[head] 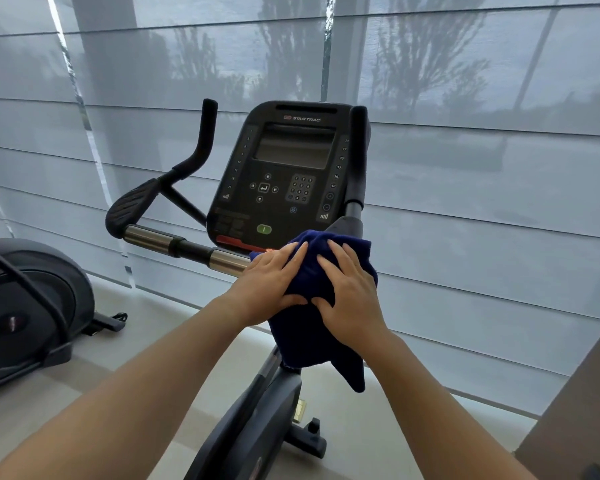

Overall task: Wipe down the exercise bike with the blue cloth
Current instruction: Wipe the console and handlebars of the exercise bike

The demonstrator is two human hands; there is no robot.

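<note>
Blue cloth (pixel 314 268) lies bunched over the exercise bike (pixel 278 174) handlebar centre, left hand (pixel 269 287) and right hand (pixel 352 292) pressing it flat, bare bar running leftward.

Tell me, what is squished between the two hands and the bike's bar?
The blue cloth. In the head view, the left hand and right hand both press on it, bunched over the handlebar just below the console.

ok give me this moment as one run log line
left hand: on blue cloth | right hand: on blue cloth | cloth: bunched over handlebar centre, below console | stage: wiping
</note>
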